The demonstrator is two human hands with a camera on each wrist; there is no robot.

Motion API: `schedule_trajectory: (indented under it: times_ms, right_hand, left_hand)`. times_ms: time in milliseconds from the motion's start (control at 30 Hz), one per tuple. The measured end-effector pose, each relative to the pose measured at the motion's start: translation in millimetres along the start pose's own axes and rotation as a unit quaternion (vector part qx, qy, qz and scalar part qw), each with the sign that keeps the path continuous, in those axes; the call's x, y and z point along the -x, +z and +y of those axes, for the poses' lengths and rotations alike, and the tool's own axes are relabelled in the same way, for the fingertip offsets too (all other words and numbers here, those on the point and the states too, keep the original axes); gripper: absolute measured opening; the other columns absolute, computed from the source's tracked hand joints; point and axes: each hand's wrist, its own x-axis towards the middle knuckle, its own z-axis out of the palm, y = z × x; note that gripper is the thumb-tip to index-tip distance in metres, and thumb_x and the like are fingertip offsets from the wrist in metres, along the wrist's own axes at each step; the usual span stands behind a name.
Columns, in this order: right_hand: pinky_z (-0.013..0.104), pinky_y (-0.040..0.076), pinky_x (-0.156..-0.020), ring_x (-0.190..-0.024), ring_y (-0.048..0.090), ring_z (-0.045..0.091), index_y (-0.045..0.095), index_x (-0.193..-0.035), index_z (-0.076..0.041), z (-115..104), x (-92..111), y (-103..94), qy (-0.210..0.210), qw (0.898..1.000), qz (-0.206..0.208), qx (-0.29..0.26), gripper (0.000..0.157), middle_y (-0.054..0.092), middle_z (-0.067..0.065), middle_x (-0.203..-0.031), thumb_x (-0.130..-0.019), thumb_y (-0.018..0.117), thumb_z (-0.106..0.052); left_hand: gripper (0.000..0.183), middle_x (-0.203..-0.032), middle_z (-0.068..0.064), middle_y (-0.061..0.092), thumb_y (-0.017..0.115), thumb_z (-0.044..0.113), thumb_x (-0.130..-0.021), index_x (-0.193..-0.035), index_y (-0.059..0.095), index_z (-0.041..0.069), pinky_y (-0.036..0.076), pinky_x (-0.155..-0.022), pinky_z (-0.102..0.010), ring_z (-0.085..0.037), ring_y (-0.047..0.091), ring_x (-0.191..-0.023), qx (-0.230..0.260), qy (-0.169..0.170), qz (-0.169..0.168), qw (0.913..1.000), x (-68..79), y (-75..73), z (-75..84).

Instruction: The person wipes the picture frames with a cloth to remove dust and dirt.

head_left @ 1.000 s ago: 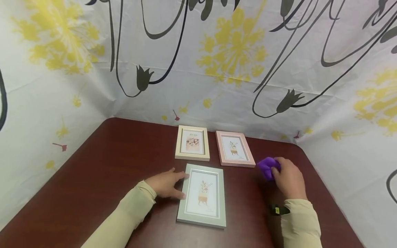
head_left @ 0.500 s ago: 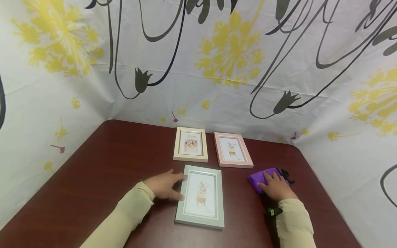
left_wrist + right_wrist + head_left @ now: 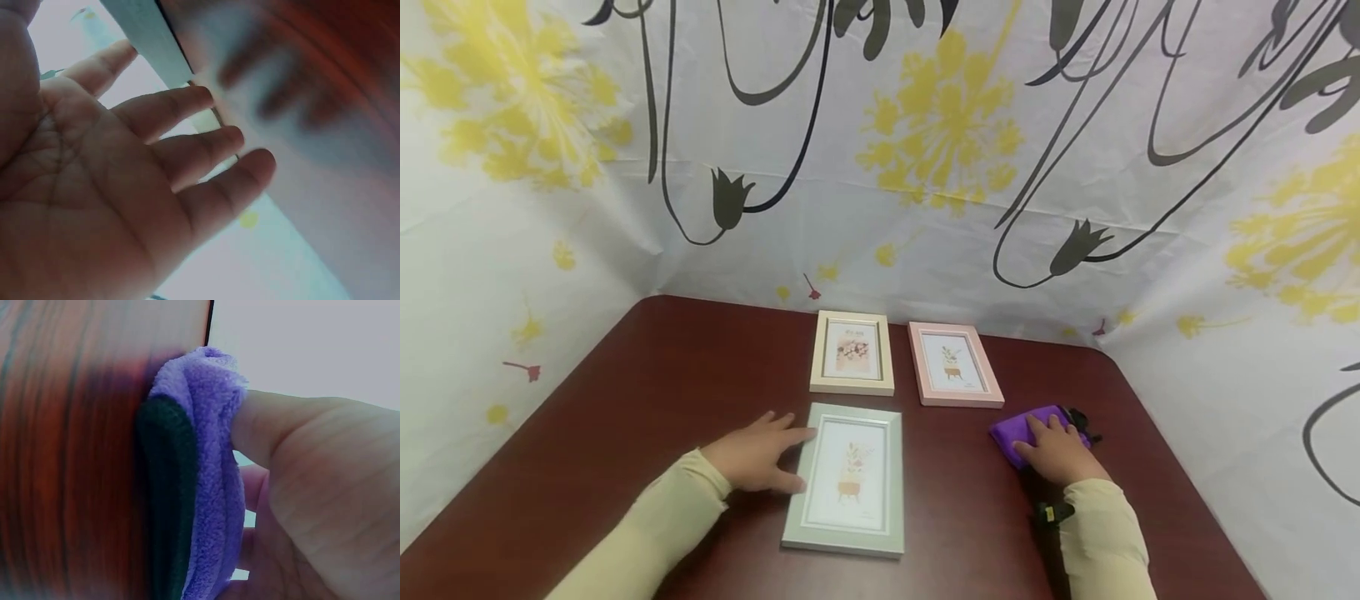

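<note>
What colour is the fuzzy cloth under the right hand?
The fuzzy cloth is purple, clearest in the right wrist view.

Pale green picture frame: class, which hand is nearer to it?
Left. The left hand is at the left edge of the frame; the right hand rests farther off to the right, on the purple cloth.

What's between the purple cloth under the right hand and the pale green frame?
Nothing visible: in the head view only tabletop separates the purple cloth from the pale green frame. The pink frame lies farther back, off that line; the left hand is at the opposite edge.
</note>
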Motion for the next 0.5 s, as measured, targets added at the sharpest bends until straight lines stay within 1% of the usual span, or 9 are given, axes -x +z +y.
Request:
schedule_trajectory:
  times_ms: [67, 133, 233, 300, 400, 500]
  right_hand:
    - [0.078, 0.024, -0.101, -0.128, 0.022, 0.071, 0.038, -0.143, 0.015, 1, 1, 0.6, 0.003, 1.0, 0.002, 0.004, 0.067, 0.025, 0.051, -0.141, -0.099, 0.055, -0.034]
    - [0.077, 0.024, -0.101, -0.128, 0.022, 0.071, 0.038, -0.143, 0.015, 1, 2, 0.5, 0.005, 1.0, 0.004, 0.006, 0.067, 0.026, 0.051, -0.141, -0.099, 0.056, -0.033]
    - [0.078, 0.024, -0.1, -0.127, 0.022, 0.072, 0.039, -0.143, 0.014, 0, 2, -0.2, 0.005, 1.0, 0.005, 0.001, 0.067, 0.026, 0.051, -0.141, -0.099, 0.056, -0.034]
    - [0.078, 0.024, -0.1, -0.127, 0.021, 0.072, 0.038, -0.144, 0.013, -1, 3, -0.8, 0.008, 1.0, 0.003, -0.005, 0.068, 0.024, 0.05, -0.142, -0.099, 0.055, -0.035]
    - [0.079, 0.023, -0.1, -0.128, 0.019, 0.072, 0.038, -0.144, 0.013, -1, 2, -1.5, 0.013, 1.0, 0.001, -0.011, 0.068, 0.023, 0.049, -0.143, -0.099, 0.055, -0.035]
    - [0.078, 0.022, -0.101, -0.128, 0.019, 0.072, 0.037, -0.144, 0.013, 0, 2, -1.5, 0.013, 1.0, 0.001, -0.01, 0.068, 0.024, 0.049, -0.143, -0.099, 0.055, -0.035]
  left_hand:
    - [0.081, -0.155, -0.024, 0.035, 0.081, 0.05, -0.078, -0.147, 0.051, 0.02, 0.026, -0.11, -0.066, -0.049, 0.021, -0.144, -0.003, 0.0, -0.004, 1.0, 11.8, -6.7, -12.4]
    - [0.082, -0.153, -0.027, 0.036, 0.081, 0.05, -0.077, -0.146, 0.052, 0.017, 0.027, -0.108, -0.068, -0.052, 0.022, -0.142, -0.012, 0.007, -0.004, 0.9999, 24.6, -14.1, -27.5]
    - [0.082, -0.149, -0.031, 0.039, 0.081, 0.051, -0.076, -0.144, 0.054, 0.014, 0.03, -0.105, -0.07, -0.057, 0.026, -0.138, -0.036, 0.02, -0.001, 0.9991, 43.1, -27.0, -54.5]
    - [0.081, -0.146, -0.034, 0.041, 0.081, 0.05, -0.076, -0.143, 0.055, 0.012, 0.032, -0.102, -0.071, -0.061, 0.029, -0.134, -0.055, 0.028, 0.001, 0.9981, 52.7, -37.9, -75.1]
    - [0.08, -0.139, -0.039, 0.043, 0.082, 0.047, -0.076, -0.141, 0.056, 0.008, 0.035, -0.099, -0.07, -0.063, 0.037, -0.127, -0.086, 0.029, -0.002, 0.9959, 61.4, -59.8, -107.0]
    - [0.079, -0.131, -0.042, 0.048, 0.083, 0.042, -0.076, -0.139, 0.055, 0.002, 0.038, -0.097, -0.068, -0.062, 0.045, -0.12, -0.116, 0.019, -0.009, 0.9931, 61.5, -83.2, -137.5]
